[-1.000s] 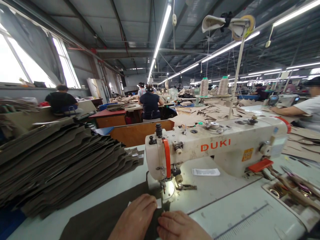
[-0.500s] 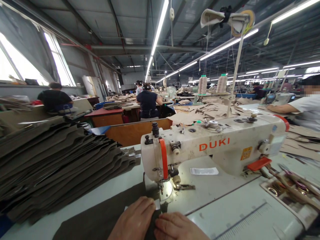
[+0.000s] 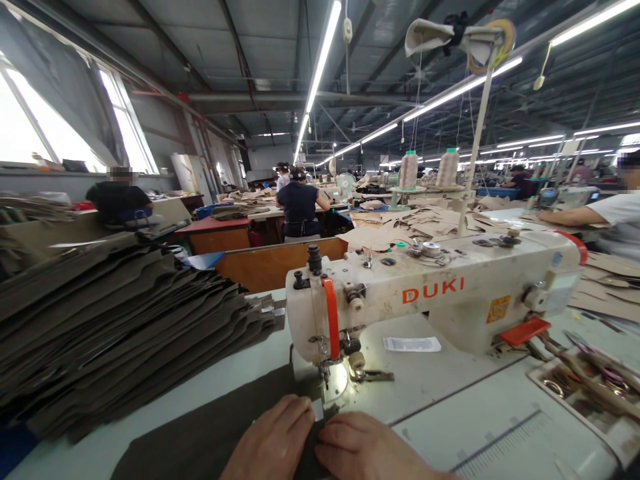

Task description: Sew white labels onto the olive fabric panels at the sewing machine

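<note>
While left hand (image 3: 273, 440) and right hand (image 3: 363, 448) press, fabric (image 3: 205, 437) stretches — leftward.

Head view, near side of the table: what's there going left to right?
Stack of dark fabric pieces → left hand → right hand, both resting on the dark fabric panel → tray of tools at the far right.

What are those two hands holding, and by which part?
The left hand and right hand press on the dark cloth, at its end before the needle; whether they pinch it is unclear.
</note>
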